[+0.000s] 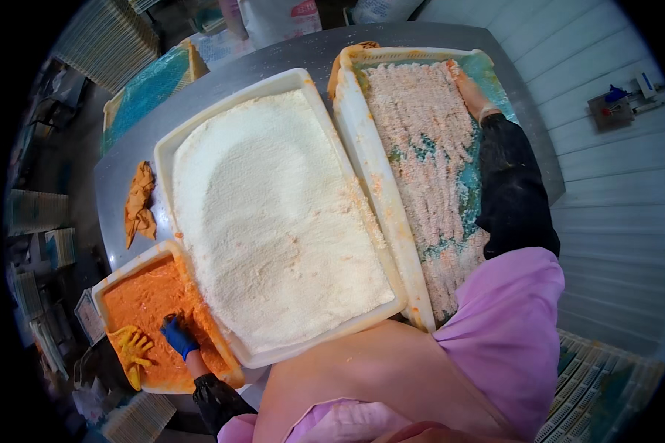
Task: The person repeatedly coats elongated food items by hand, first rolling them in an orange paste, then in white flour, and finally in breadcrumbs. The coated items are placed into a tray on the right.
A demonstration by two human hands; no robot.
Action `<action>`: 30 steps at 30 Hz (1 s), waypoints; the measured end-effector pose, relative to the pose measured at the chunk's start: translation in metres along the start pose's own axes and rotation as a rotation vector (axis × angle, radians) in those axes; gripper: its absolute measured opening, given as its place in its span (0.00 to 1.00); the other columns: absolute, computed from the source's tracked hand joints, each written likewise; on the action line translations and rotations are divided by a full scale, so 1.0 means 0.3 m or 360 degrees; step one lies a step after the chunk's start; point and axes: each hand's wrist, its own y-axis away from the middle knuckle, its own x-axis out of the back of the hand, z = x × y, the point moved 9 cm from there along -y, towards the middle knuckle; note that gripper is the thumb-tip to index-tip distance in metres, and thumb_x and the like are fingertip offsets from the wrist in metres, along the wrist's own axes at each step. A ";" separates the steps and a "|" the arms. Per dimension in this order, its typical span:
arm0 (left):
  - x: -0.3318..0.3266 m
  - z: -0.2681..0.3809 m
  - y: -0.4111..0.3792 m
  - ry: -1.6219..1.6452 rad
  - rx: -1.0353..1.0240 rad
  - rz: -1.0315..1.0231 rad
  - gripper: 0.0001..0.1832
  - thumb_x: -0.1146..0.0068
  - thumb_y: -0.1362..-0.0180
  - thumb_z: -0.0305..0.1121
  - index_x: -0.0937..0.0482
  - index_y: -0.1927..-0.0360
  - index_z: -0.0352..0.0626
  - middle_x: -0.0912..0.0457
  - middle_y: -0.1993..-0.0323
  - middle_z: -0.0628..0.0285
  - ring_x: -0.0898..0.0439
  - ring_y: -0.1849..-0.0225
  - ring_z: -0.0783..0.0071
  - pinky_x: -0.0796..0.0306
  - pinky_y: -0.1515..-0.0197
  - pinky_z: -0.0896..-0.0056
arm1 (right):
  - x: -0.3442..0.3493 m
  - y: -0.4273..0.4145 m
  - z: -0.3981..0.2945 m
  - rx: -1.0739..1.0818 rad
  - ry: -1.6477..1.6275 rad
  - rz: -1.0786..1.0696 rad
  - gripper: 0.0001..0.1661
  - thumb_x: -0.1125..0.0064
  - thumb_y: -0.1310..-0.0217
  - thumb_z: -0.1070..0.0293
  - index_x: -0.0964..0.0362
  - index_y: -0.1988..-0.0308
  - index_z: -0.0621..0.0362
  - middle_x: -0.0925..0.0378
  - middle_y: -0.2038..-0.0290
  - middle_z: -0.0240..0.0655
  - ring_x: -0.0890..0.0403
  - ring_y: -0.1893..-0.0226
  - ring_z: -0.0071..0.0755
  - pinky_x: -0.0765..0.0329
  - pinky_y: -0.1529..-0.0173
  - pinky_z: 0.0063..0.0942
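Observation:
My left hand (178, 335), in a blue glove, reaches into a white bin (183, 266) of wet orange mixture (144, 293). Its fingertips are dark and partly sunk, so what they hold is hidden. A yellow rubber glove (134, 350) lies over the bin's near left side. My right hand (466, 87) is at the far right of a long white tray (374, 185), against the end of the crumb-coated strips (421, 111). Those strips lie in rows on green mesh (471, 183). Whether the right fingers grip a strip is too small to tell.
Between my hands stands a large white tub (163, 160) of pale crumbs (255, 183). An orange-brown cloth (140, 205) lies on the metal table (122, 160) to its left. A wall (598, 160) borders the right. Stacked racks (108, 41) and sacks (280, 22) stand beyond.

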 end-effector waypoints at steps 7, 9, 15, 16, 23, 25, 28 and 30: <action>0.064 0.110 -0.089 0.0876 0.0107 -0.0287 0.09 0.50 0.47 0.22 0.25 0.63 0.30 0.24 0.68 0.63 0.27 0.68 0.78 0.33 0.64 0.80 | -0.239 0.467 -0.424 0.0136 -0.0576 -0.0109 0.26 0.64 0.34 0.60 0.44 0.43 0.65 0.42 0.41 0.41 0.40 0.42 0.33 0.47 0.37 0.29; 0.066 0.386 -0.056 0.1362 -0.0010 -0.0267 0.10 0.48 0.48 0.21 0.24 0.61 0.32 0.24 0.70 0.66 0.27 0.71 0.79 0.32 0.66 0.80 | -0.292 0.652 -0.445 0.0093 -0.0732 -0.0231 0.25 0.61 0.36 0.62 0.43 0.43 0.66 0.38 0.44 0.42 0.37 0.44 0.34 0.44 0.38 0.29; -0.182 0.897 0.334 0.0504 -0.0990 -0.1122 0.12 0.45 0.52 0.27 0.22 0.61 0.43 0.25 0.72 0.59 0.26 0.70 0.64 0.32 0.67 0.72 | -0.744 1.229 -0.516 -0.0364 -0.0809 -0.0671 0.24 0.60 0.42 0.74 0.42 0.44 0.66 0.35 0.45 0.42 0.37 0.44 0.34 0.42 0.40 0.28; -0.187 0.910 0.375 0.0197 -0.1311 -0.0867 0.11 0.47 0.51 0.27 0.22 0.63 0.48 0.26 0.70 0.57 0.27 0.68 0.57 0.31 0.67 0.66 | -0.819 1.274 -0.499 -0.0352 -0.0552 -0.0778 0.25 0.58 0.42 0.73 0.42 0.44 0.67 0.36 0.45 0.44 0.38 0.43 0.35 0.43 0.39 0.28; -0.055 0.730 0.280 0.0143 -0.1131 -0.0414 0.13 0.47 0.58 0.22 0.20 0.68 0.49 0.24 0.71 0.58 0.27 0.66 0.59 0.32 0.67 0.65 | -1.310 1.229 -0.309 0.0071 0.0411 -0.0660 0.37 0.46 0.49 0.55 0.42 0.45 0.67 0.39 0.45 0.54 0.42 0.41 0.49 0.43 0.39 0.34; -0.013 0.632 0.199 0.0299 -0.0813 -0.0372 0.11 0.46 0.56 0.23 0.20 0.67 0.45 0.24 0.72 0.58 0.28 0.67 0.62 0.33 0.66 0.67 | -1.403 1.263 -0.441 0.0353 0.0460 -0.0787 0.33 0.45 0.51 0.54 0.37 0.49 0.63 0.36 0.48 0.50 0.40 0.43 0.51 0.40 0.42 0.35; 0.091 0.533 0.126 0.0292 -0.0881 0.0084 0.08 0.44 0.53 0.25 0.21 0.67 0.39 0.25 0.73 0.56 0.29 0.68 0.63 0.34 0.64 0.68 | -1.399 1.284 -0.465 0.0525 0.0571 -0.0897 0.27 0.43 0.52 0.55 0.31 0.54 0.61 0.33 0.51 0.46 0.40 0.45 0.51 0.38 0.44 0.37; 0.062 0.452 0.079 -0.0061 -0.0735 0.0119 0.07 0.43 0.54 0.27 0.22 0.70 0.36 0.26 0.74 0.56 0.29 0.69 0.62 0.34 0.64 0.68 | -1.301 1.268 -0.460 0.0630 0.0582 -0.0661 0.18 0.43 0.52 0.61 0.27 0.61 0.60 0.28 0.57 0.44 0.31 0.52 0.42 0.32 0.51 0.34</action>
